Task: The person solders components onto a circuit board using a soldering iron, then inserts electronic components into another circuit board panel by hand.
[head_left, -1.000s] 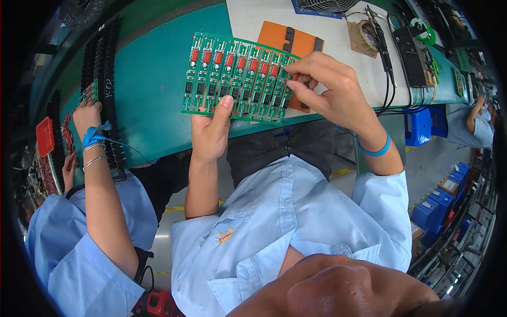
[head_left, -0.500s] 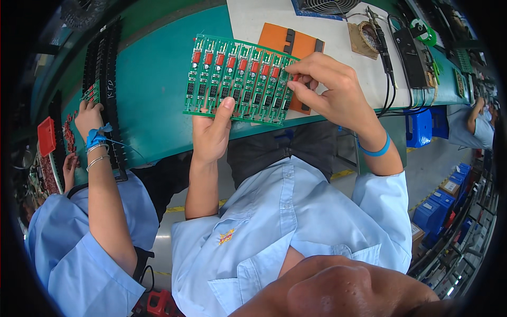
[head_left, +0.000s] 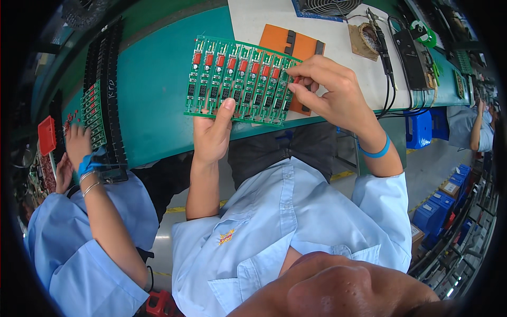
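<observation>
A green circuit board panel [head_left: 240, 79] is held up, tilted, over the table's near edge. It carries several side-by-side strips, each with a red component near the top and a black digit display lower down. My left hand [head_left: 214, 132] grips its bottom edge, thumb on the front face, other fingers behind. At the panel's right edge my right hand [head_left: 330, 87] is closed, thumb and forefinger pinched around a small red component [head_left: 297, 80]. That component sits by the last strip; whether it touches the board cannot be made out.
Behind the panel lies an orange plate [head_left: 301, 42] with black clips on a white sheet [head_left: 248, 18]. A soldering iron [head_left: 377, 37], its round holder [head_left: 368, 36] and a black box [head_left: 412, 58] stand right. At left, a co-worker's hand [head_left: 78, 142] is near another board panel [head_left: 94, 113] and a red tray [head_left: 46, 136].
My hands and the panel have barely shifted. The co-worker's hand has moved from the other board panel toward the loose red parts, uncovering more of that panel.
</observation>
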